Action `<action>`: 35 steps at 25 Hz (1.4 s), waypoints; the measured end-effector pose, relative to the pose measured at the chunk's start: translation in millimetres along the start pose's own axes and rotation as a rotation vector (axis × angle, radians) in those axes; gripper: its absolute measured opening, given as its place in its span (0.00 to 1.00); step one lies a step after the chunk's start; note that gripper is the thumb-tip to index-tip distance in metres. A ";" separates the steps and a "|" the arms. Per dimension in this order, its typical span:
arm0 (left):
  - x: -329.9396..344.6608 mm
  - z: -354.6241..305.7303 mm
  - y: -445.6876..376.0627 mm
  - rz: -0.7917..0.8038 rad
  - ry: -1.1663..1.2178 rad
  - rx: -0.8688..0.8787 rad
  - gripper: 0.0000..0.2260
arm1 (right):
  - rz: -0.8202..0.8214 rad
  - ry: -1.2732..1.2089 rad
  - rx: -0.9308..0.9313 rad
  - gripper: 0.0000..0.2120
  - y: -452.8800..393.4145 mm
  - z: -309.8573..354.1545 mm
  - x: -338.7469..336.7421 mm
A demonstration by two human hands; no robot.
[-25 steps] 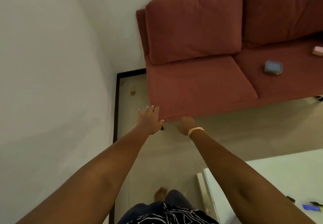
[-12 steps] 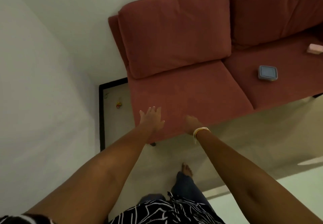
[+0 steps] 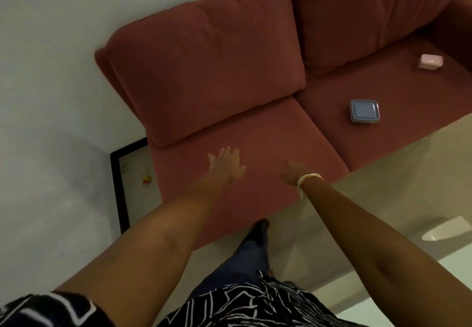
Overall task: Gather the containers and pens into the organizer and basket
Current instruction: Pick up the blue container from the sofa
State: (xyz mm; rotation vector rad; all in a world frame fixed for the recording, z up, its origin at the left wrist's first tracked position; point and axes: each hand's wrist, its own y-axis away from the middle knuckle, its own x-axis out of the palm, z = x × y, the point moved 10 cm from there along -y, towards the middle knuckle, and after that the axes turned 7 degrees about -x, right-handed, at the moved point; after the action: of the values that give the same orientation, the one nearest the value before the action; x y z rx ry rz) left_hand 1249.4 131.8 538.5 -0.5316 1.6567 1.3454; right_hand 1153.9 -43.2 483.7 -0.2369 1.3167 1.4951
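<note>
A small blue-grey lidded container point(image 3: 364, 111) lies on the right seat cushion of a red sofa point(image 3: 229, 76). Farther right on the same cushion sits a pink container point(image 3: 430, 61). Both my arms stretch forward over the left seat cushion. My left hand point(image 3: 227, 164) is empty with fingers spread. My right hand point(image 3: 293, 173), with a bracelet at the wrist, holds nothing; its fingers are partly hidden and look loosely apart. Both hands are well left of the containers. No organizer, basket or pens are in view.
A white wall point(image 3: 51, 97) runs along the left. A black-framed board point(image 3: 122, 186) with small coloured bits leans between wall and sofa. Beige floor point(image 3: 383, 199) lies in front of the sofa. The corner of a pale table point(image 3: 421, 288) shows at lower right.
I have stepped closer to the sofa; my hands now hover over the left seat cushion rather than its front edge. The containers sit nearer and the pink one shows fully.
</note>
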 end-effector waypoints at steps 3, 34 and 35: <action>-19.3 -35.8 -40.5 0.028 -0.001 0.031 0.31 | -0.012 0.000 0.060 0.21 -24.2 -32.7 -29.6; 40.8 -434.1 -295.6 0.253 0.546 -0.166 0.25 | -0.220 -0.453 0.406 0.26 -239.5 -441.1 -189.4; 49.1 -433.3 -302.8 0.245 0.550 -0.168 0.25 | -0.264 -0.535 0.440 0.26 -248.9 -447.6 -185.1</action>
State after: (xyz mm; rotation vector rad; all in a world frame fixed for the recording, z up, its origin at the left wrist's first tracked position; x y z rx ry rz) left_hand 1300.2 -354.6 332.0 -0.8797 2.1128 1.6238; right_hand 1213.5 -554.4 306.0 0.2526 1.0880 0.9262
